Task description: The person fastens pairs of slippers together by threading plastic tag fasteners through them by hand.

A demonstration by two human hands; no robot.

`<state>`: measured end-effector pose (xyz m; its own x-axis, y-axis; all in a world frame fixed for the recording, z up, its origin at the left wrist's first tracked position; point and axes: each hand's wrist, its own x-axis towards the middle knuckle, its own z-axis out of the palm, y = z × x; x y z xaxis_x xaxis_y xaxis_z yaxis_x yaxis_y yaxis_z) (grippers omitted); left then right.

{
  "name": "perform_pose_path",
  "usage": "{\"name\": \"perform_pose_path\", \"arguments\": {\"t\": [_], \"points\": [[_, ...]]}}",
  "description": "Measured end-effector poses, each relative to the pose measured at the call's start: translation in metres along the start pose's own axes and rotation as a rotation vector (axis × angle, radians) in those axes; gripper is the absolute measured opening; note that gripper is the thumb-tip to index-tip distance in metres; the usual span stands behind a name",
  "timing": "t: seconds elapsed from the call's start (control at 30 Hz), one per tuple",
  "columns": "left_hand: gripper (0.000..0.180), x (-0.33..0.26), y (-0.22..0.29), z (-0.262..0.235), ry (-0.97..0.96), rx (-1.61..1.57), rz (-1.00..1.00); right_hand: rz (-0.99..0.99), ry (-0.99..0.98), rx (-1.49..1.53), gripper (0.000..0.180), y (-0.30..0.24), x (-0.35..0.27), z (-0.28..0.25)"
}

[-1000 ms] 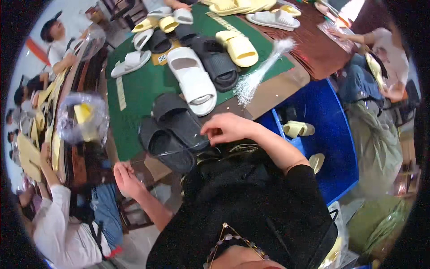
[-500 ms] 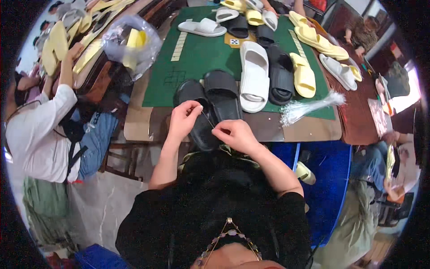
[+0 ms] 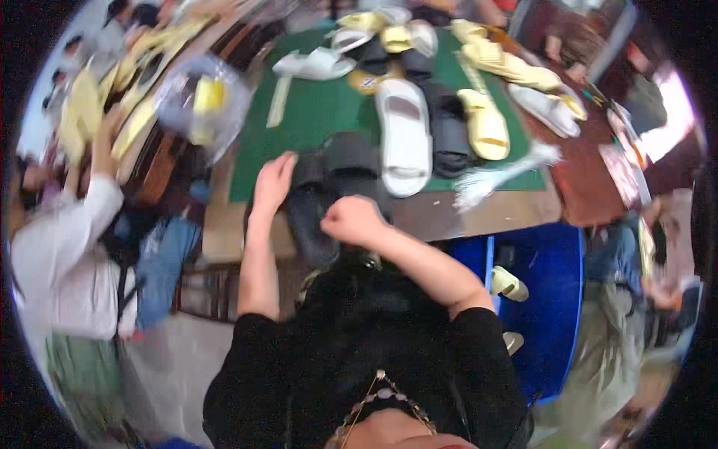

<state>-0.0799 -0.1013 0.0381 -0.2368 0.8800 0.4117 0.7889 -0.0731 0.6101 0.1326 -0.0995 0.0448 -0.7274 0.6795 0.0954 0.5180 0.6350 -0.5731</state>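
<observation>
Two black slippers lie side by side at the table's near edge, a left slipper [image 3: 314, 233] and a right slipper [image 3: 351, 155]. Beside the left slipper's outer edge is my left hand [image 3: 274, 183], its fingers smeared by motion. My right hand [image 3: 354, 220] is closed over the slippers, and whatever its fingers pinch is hidden. To the right lie a white slipper [image 3: 404, 142], a black slipper [image 3: 450, 138] and a yellow slipper [image 3: 486, 126]. A bundle of thin clear plastic strands [image 3: 505, 176] rests near the table's front edge.
A green mat [image 3: 262, 153] covers much of the table, with more grey, black and yellow slippers at its far side. A clear bag [image 3: 202, 108] with something yellow is at the left. Under the table stands a blue bin [image 3: 546, 299] holding slippers. People sit on both sides.
My hands have moved apart: the left one went left and up to the slipper's outer side, the right one slightly left. The thin strand stretched between them is no longer visible. The view shifted.
</observation>
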Motion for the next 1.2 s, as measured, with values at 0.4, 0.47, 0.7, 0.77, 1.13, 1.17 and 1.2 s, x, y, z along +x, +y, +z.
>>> {"name": "perform_pose_path", "arguments": {"t": [0.4, 0.47, 0.7, 0.77, 1.13, 1.17, 1.2], "points": [[0.030, 0.022, -0.042, 0.010, -0.432, -0.317, -0.470, 0.100, 0.328, -0.193, 0.019, -0.008, 0.039, 0.056], [0.024, 0.020, -0.062, 0.001, -0.416, -0.521, -0.486, 0.048, 0.381, -0.164, 0.021, -0.013, 0.041, 0.060], [0.019, 0.005, -0.029, 0.019, -0.110, -0.593, -0.440, 0.036, 0.446, 0.062, 0.021, 0.009, 0.033, 0.054], [0.017, -0.005, -0.050, 0.025, 0.151, -0.374, -0.329, -0.010, 0.380, 0.097, 0.019, -0.005, 0.032, 0.048], [0.009, -0.020, -0.007, 0.032, 0.447, -0.281, -0.109, 0.129, 0.227, -0.022, 0.023, 0.049, -0.052, -0.043], [0.009, -0.019, -0.013, 0.032, 0.445, -0.283, -0.107, 0.132, 0.269, 0.018, 0.023, 0.064, -0.063, -0.050], [0.009, -0.020, -0.015, 0.034, 0.456, -0.310, -0.105, 0.219, 0.286, 0.059, 0.023, 0.073, -0.075, -0.063]]}}
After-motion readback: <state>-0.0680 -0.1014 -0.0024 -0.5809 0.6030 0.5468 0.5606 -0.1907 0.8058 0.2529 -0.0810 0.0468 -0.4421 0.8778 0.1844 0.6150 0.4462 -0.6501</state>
